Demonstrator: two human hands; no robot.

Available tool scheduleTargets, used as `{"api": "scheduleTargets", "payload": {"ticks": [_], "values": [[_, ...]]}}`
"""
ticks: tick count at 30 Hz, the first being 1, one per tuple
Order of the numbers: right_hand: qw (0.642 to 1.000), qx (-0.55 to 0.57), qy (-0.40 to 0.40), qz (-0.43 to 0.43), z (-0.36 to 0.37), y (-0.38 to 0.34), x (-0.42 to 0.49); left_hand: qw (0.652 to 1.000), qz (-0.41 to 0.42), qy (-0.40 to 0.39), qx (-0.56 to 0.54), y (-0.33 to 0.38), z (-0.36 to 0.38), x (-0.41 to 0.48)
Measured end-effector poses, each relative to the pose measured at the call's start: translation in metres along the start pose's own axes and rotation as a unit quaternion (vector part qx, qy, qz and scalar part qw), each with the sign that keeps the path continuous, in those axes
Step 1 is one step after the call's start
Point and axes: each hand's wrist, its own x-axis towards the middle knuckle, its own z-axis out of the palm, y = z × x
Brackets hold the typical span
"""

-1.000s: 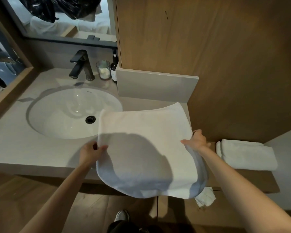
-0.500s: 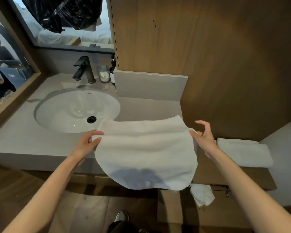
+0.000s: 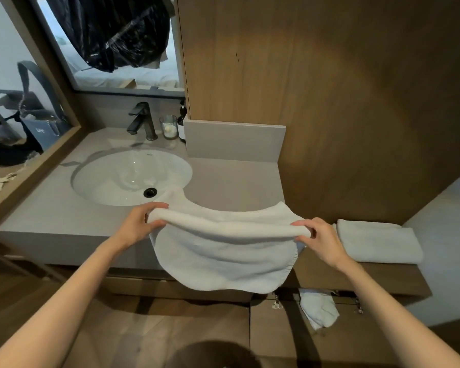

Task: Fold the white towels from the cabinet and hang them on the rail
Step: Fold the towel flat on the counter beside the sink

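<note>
A white towel [image 3: 223,253] is doubled over between my hands, with a rounded fold along its top edge. It hangs in front of the grey vanity counter [image 3: 51,208]. My left hand [image 3: 137,225] pinches the left end of the fold. The right end is pinched by my right hand [image 3: 320,239]. A second white towel [image 3: 377,243] lies folded on the low wooden ledge to the right. Another white cloth [image 3: 318,308] hangs from the open cabinet below that ledge. No rail is in view.
A white sink basin [image 3: 122,176] with a dark tap [image 3: 141,120] is set in the counter. A glass [image 3: 169,126] and a dark bottle [image 3: 181,123] stand behind it. A wooden wall panel [image 3: 356,88] rises on the right, a mirror on the left.
The towel was held spread flat; my hands brought its edges together, so it now hangs doubled with a fold on top. Both hands moved closer to me and pinch the fold.
</note>
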Motion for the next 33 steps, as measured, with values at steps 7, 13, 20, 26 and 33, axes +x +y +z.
{"api": "scheduleTargets", "payload": {"ticks": [7, 13, 20, 26, 33], "values": [[0.986, -0.120, 0.106, -0.037, -0.035, -0.041, -0.011, 0.981, 0.101, 0.069, 0.148, 0.019, -0.033, -0.002], [0.974, -0.097, 0.199, -0.047, -0.068, -0.094, -0.024, 0.975, 0.119, 0.144, 0.120, 0.052, -0.072, 0.007], [0.976, 0.130, 0.176, -0.001, -0.089, -0.132, -0.039, 0.967, 0.141, 0.210, 0.018, 0.098, -0.108, 0.012], [0.962, 0.213, 0.165, 0.047, -0.092, -0.141, -0.041, 0.961, 0.163, 0.221, -0.010, 0.109, -0.118, 0.029], [0.900, 0.366, 0.219, 0.087, -0.096, -0.150, 0.000, 0.955, 0.176, 0.240, -0.010, 0.121, -0.129, 0.070]]}}
